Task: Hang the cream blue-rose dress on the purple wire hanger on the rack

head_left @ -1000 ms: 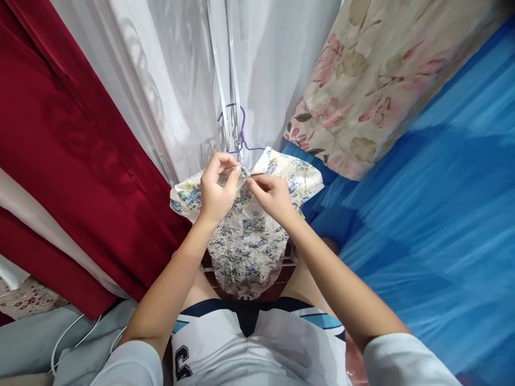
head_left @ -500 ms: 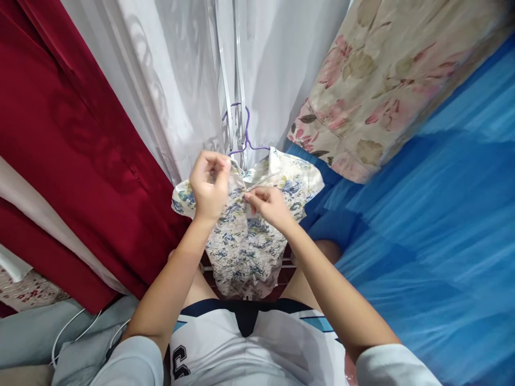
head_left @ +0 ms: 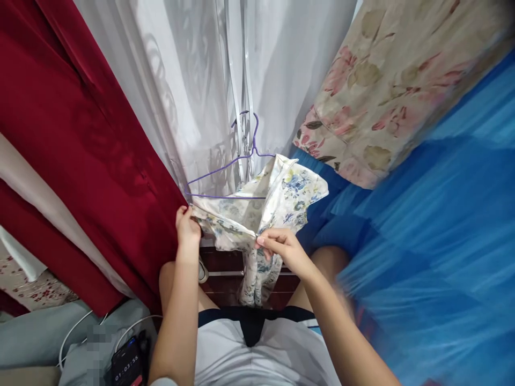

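Note:
A white shirt with a blue and yellow floral print [head_left: 295,185] hangs from a purple hanger [head_left: 225,167] by its right shoulder only. The hanger's left arm shows bare, outside the cloth. My left hand [head_left: 188,228] is closed on the shirt's left shoulder, just below the hanger's left end. Between the thumb and fingers of my right hand [head_left: 279,244] the front edge of the shirt is pinched, at the bottom of the neck opening. The shirt's lower part hangs bunched between my knees.
White strips [head_left: 245,80] hang in front of a white curtain [head_left: 193,80], with the hanger hooked near them. Red curtains [head_left: 80,134] are at left; floral cloth [head_left: 358,107] and blue fabric [head_left: 434,225] at right. A phone [head_left: 127,364] with a running timer lies at lower left.
My left hand has moved left and down, pulling the shirt's left shoulder off the hanger. My right hand has gone lower with the pinched front edge, and the neck opening is wider.

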`<state>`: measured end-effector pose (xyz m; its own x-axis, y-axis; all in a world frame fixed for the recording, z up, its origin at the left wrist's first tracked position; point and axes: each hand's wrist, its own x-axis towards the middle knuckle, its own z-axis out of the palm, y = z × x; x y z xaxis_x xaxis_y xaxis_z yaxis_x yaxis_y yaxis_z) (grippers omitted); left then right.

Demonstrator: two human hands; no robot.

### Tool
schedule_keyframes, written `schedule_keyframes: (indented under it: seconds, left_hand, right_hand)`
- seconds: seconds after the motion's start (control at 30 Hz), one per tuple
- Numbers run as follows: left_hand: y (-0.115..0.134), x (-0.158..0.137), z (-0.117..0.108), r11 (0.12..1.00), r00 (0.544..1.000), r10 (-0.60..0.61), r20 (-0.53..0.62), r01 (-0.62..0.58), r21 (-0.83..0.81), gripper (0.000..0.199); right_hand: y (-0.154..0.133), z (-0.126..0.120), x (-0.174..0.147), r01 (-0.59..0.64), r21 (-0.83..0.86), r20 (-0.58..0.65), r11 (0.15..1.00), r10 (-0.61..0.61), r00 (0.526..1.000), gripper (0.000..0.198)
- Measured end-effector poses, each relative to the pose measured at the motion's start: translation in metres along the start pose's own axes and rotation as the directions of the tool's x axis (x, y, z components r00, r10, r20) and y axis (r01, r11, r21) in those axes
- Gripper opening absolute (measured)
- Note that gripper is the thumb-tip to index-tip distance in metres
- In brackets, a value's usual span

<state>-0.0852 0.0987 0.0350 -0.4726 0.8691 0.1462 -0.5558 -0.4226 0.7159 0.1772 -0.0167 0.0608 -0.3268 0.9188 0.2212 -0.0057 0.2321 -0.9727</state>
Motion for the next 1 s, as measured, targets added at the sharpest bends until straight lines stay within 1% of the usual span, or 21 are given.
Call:
schedule_keyframes:
  seconds: [0.07, 0.1, 0.13, 0.2, 0.23, 0.27, 0.3, 0.33, 0.37, 0.43, 0.47, 0.53, 0.57, 0.63, 0.7, 0.77, 0.83, 0.87, 0.93, 0.97, 1.0]
  left_hand:
    - [-0.024, -0.026, -0.003, 1.000, 1.000, -0.024, 0.018, 0.024, 0.003, 0.036]
    - [-0.032, -0.041, -0.002, 0.999, 0.999, -0.042, 0.034, 0.042, 0.003, 0.036]
    - [-0.038, -0.057, 0.001, 0.998, 0.997, -0.060, 0.056, 0.060, 0.000, 0.036]
    - [-0.043, -0.087, 0.011, 0.995, 0.987, -0.093, 0.133, 0.096, -0.014, 0.035]
    - [-0.042, -0.100, 0.019, 0.994, 0.976, -0.105, 0.188, 0.111, -0.018, 0.034]
    - [-0.039, -0.113, 0.028, 0.992, 0.961, -0.114, 0.252, 0.122, -0.017, 0.031]
    - [-0.036, -0.125, 0.038, 0.992, 0.940, -0.117, 0.321, 0.125, -0.006, 0.029]
    - [-0.033, -0.134, 0.048, 0.993, 0.913, -0.114, 0.391, 0.119, 0.012, 0.026]
    - [-0.029, -0.143, 0.058, 0.994, 0.883, -0.108, 0.456, 0.103, 0.035, 0.024]
    - [-0.025, -0.154, 0.077, 0.995, 0.811, -0.093, 0.577, 0.052, 0.088, 0.020]
    - [-0.024, -0.157, 0.085, 0.993, 0.771, -0.089, 0.631, 0.019, 0.117, 0.019]
    - [-0.026, -0.157, 0.096, 0.979, 0.690, -0.084, 0.719, -0.075, 0.187, 0.017]
    - [-0.029, -0.155, 0.100, 0.965, 0.649, -0.081, 0.757, -0.139, 0.222, 0.017]
    - [-0.041, -0.148, 0.102, 0.920, 0.552, -0.080, 0.830, -0.280, 0.275, 0.024]
    - [-0.058, -0.140, 0.100, 0.857, 0.419, -0.119, 0.900, -0.415, 0.307, 0.033]
    - [-0.077, -0.135, 0.099, 0.777, 0.277, -0.189, 0.942, -0.545, 0.316, 0.039]
    - [-0.096, -0.132, 0.099, 0.694, 0.156, -0.242, 0.958, -0.662, 0.283, 0.041]
    - [-0.104, -0.131, 0.099, 0.659, 0.105, -0.258, 0.960, -0.708, 0.254, 0.040]
    - [-0.116, -0.127, 0.096, 0.601, 0.025, -0.286, 0.958, -0.774, 0.200, 0.035]
    - [-0.120, -0.125, 0.092, 0.570, 0.006, -0.304, 0.953, -0.800, 0.186, 0.032]
    - [-0.123, -0.121, 0.086, 0.536, -0.001, -0.328, 0.945, -0.823, 0.186, 0.029]
  right_hand:
    - [0.015, -0.006, -0.007, -0.009, 0.144, -0.150, 0.990, 0.030, 0.988, 0.028]
    - [0.025, -0.011, -0.012, -0.002, 0.220, -0.251, 0.976, 0.059, 0.966, 0.028]
    - [0.034, -0.017, -0.019, 0.015, 0.289, -0.359, 0.957, 0.094, 0.928, 0.027]
    - [0.053, -0.027, -0.034, 0.056, 0.358, -0.557, 0.932, 0.165, 0.814, 0.027]
    - [0.059, -0.031, -0.041, 0.054, 0.340, -0.625, 0.939, 0.183, 0.759, 0.026]
    - [0.063, -0.033, -0.047, 0.030, 0.285, -0.669, 0.958, 0.177, 0.721, 0.026]
    - [0.065, -0.032, -0.051, -0.006, 0.193, -0.693, 0.981, 0.140, 0.707, 0.026]
    - [0.063, -0.030, -0.054, -0.038, 0.069, -0.692, 0.997, 0.075, 0.718, 0.031]
    - [0.058, -0.026, -0.055, -0.054, -0.074, -0.659, 0.996, -0.009, 0.752, 0.039]
    - [0.043, -0.016, -0.052, -0.016, -0.333, -0.527, 0.943, -0.172, 0.833, 0.056]
    - [0.036, -0.011, -0.050, 0.011, -0.411, -0.446, 0.911, -0.211, 0.870, 0.056]
    - [0.023, -0.008, -0.045, 0.012, -0.463, -0.322, 0.886, -0.181, 0.929, 0.034]
    - [0.019, -0.010, -0.043, -0.009, -0.456, -0.311, 0.890, -0.149, 0.939, 0.024]
    - [0.017, -0.020, -0.043, -0.045, -0.425, -0.383, 0.904, -0.134, 0.914, 0.027]
    - [0.021, -0.035, -0.048, -0.038, -0.407, -0.502, 0.913, -0.188, 0.844, 0.028]
    - [0.027, -0.050, -0.057, -0.029, -0.409, -0.566, 0.912, -0.229, 0.792, 0.026]
    - [0.034, -0.061, -0.068, -0.056, -0.423, -0.584, 0.904, -0.224, 0.780, 0.025]
    - [0.037, -0.065, -0.074, -0.076, -0.431, -0.588, 0.899, -0.216, 0.780, 0.026]
    - [0.045, -0.073, -0.084, -0.121, -0.447, -0.601, 0.886, -0.197, 0.775, 0.028]
    - [0.048, -0.078, -0.089, -0.143, -0.460, -0.615, 0.876, -0.198, 0.763, 0.029]
    - [0.051, -0.083, -0.094, -0.161, -0.475, -0.631, 0.865, -0.207, 0.748, 0.029]
